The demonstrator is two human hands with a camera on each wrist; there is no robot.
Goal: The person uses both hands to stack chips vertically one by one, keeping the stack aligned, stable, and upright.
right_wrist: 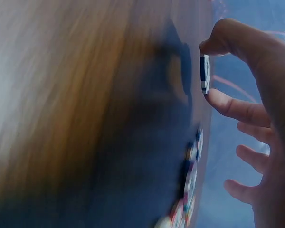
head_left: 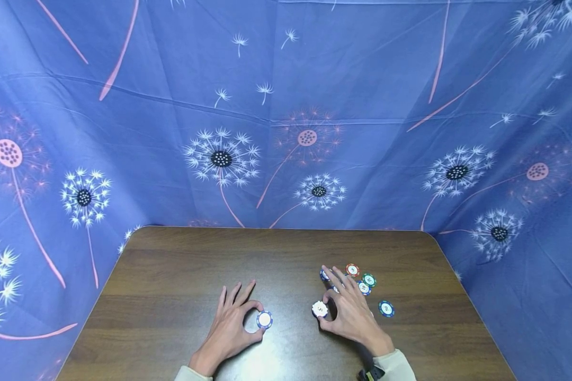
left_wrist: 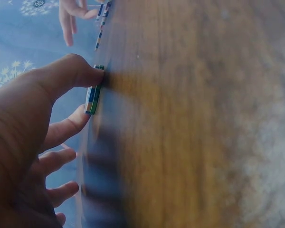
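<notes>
Between thumb and index finger, my left hand (head_left: 226,327) pinches a short stack of poker chips (head_left: 264,319) by its edges, the other fingers spread away. A blue-rimmed chip with a glare-whitened centre tops this stack, and the left wrist view shows a green chip (left_wrist: 95,100) in it too. My right hand (head_left: 354,313) pinches a white poker chip (head_left: 319,309) with dark edge marks, also by thumb and index finger. In the right wrist view this white chip (right_wrist: 205,74) is held on edge above the wood, its shadow beside it. The right hand's remaining fingers extend over loose chips, partly hiding them.
Around the right hand lie a red chip (head_left: 352,270), a green chip (head_left: 369,280) and several blue chips, one blue chip (head_left: 386,308) apart at the right. The brown wooden table (head_left: 181,264) meets a blue dandelion-print cloth (head_left: 386,95) at its back and sides.
</notes>
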